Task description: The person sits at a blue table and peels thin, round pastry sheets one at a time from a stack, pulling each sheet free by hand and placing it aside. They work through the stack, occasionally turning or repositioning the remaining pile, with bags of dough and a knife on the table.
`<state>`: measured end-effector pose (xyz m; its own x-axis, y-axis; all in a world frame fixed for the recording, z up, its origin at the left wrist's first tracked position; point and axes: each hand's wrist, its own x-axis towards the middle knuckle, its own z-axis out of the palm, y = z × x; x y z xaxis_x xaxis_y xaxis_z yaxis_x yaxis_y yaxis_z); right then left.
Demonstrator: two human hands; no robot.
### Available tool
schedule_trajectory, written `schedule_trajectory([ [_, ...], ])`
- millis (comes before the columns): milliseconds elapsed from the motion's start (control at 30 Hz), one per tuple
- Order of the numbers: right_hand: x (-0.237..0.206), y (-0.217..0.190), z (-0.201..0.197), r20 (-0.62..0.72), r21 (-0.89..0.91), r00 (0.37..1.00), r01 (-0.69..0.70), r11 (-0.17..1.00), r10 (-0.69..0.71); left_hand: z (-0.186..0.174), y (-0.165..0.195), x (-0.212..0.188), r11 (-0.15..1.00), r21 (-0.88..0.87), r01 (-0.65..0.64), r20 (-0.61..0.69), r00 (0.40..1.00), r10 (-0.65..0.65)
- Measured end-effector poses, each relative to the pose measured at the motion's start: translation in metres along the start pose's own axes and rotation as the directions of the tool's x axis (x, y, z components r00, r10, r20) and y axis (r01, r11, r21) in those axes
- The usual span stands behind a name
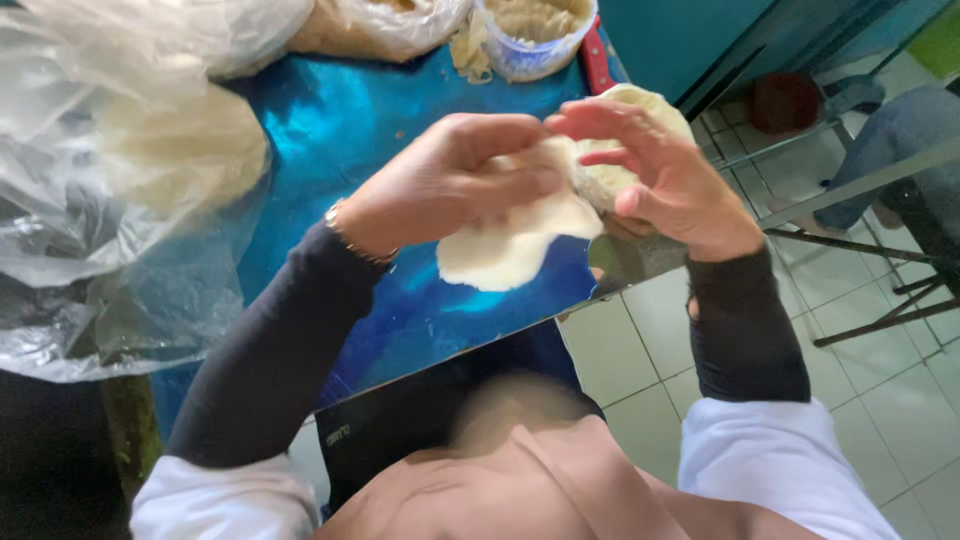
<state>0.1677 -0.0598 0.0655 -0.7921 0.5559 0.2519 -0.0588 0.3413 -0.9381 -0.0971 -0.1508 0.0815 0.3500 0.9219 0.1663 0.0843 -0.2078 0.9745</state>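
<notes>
Both my hands hold a pale, soft sheet of dough [510,245] above the blue table [350,120]. My left hand [450,185] pinches its upper edge with fingers curled over it. My right hand [665,175] cups the thicker, folded part of the dough from the right, fingers bent around it. A flat flap of the dough hangs down below my left hand. Both forearms wear dark sleeves, and a thin bracelet sits on my left wrist.
Crumpled clear plastic bags [110,190] lie on the left of the table, one over a pale mass. A plastic tub [535,35] of beige filling stands at the far edge beside a filled bag [380,25]. Tiled floor and metal frame legs [870,260] lie to the right.
</notes>
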Motion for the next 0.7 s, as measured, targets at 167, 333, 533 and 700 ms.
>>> schedule_trajectory([
  [167,0.02,-0.005,-0.007,0.018,0.403,0.998,-0.055,0.914,0.052,-0.001,0.003,0.051,0.977,-0.213,0.028,0.155,0.988,0.005],
  [333,-0.014,0.002,-0.035,-0.237,0.403,0.926,-0.181,0.897,0.293,-0.003,-0.047,0.08,0.949,-0.27,0.162,0.151,0.981,-0.125],
  [533,-0.038,0.007,-0.061,-0.392,0.577,0.818,-0.138,0.805,0.421,0.017,-0.104,0.115,0.84,-0.518,0.163,0.314,0.949,0.01],
  [700,-0.05,0.017,-0.074,-0.497,0.651,0.727,-0.047,0.757,0.473,0.031,-0.121,0.133,0.651,-0.66,0.374,0.376,0.915,-0.145],
])
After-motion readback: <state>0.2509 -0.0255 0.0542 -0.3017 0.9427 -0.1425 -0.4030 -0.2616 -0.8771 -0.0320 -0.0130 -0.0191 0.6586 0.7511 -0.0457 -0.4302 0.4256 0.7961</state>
